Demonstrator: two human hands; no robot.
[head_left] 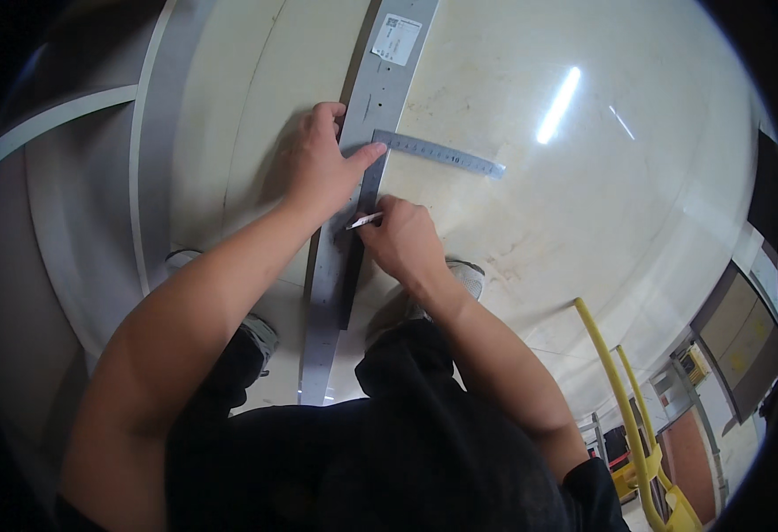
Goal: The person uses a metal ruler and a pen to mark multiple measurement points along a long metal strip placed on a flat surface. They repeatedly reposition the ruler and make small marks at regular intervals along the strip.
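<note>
1. Your left shoe [260, 341] stood close beside the lower part of the metal bar [367, 124]. A shifted foot could nudge the bar out of line.

2. Your left hand [322, 167] straddled the bar, its fingers bent over the left edge and its thumb pressing the corner of the steel square [442, 153]. That thumb seemed the main hold on the square, so any slackening might let it swivel.

3. The bar itself ran lengthwise between your feet, over the pale floor [548, 222]; what supported it you could not tell from above. If it sat loosely, a sideways push might skew both pieces.

4. The slim white tool [365, 221] lay across the bar near the square's darker leg, its tip toward the left. A tilted tip could stray from that edge and spoil a line.

5. Your right hand [409, 238] had its fingers pinched around that tool, just below the left hand. Pressing too hard might shove the square, or a slip might carry the tip away.

6. The square's graduated blade jutted right beyond the bar, its far end untouched by either hand. A bumped wrist could lever it round.
</note>
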